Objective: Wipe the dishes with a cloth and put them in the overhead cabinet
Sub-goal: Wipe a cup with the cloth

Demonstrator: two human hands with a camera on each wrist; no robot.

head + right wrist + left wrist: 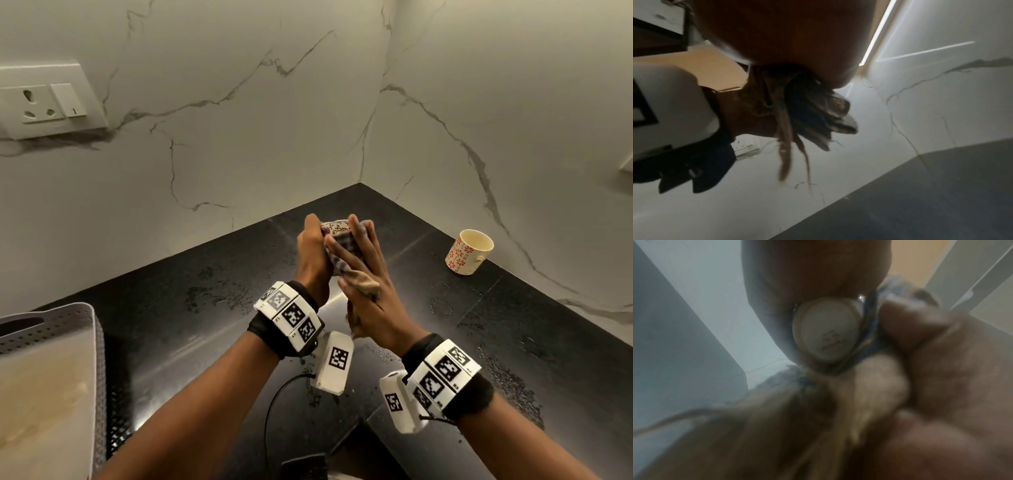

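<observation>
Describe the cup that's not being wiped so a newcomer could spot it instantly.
Start at the black countertop where it meets the marble wall on the right. Against that wall, well right of both hands, stands a cream cup, upright and open-mouthed. Its red flower print and free-standing spot set it apart from the cloth-wrapped cup held between the hands.

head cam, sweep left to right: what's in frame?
wall socket → perforated grey tray → left hand, gripping the patterned cup → right hand, pressing the checked cloth against that cup → red-flowered cup, standing alone on the black counter by the right wall.
</observation>
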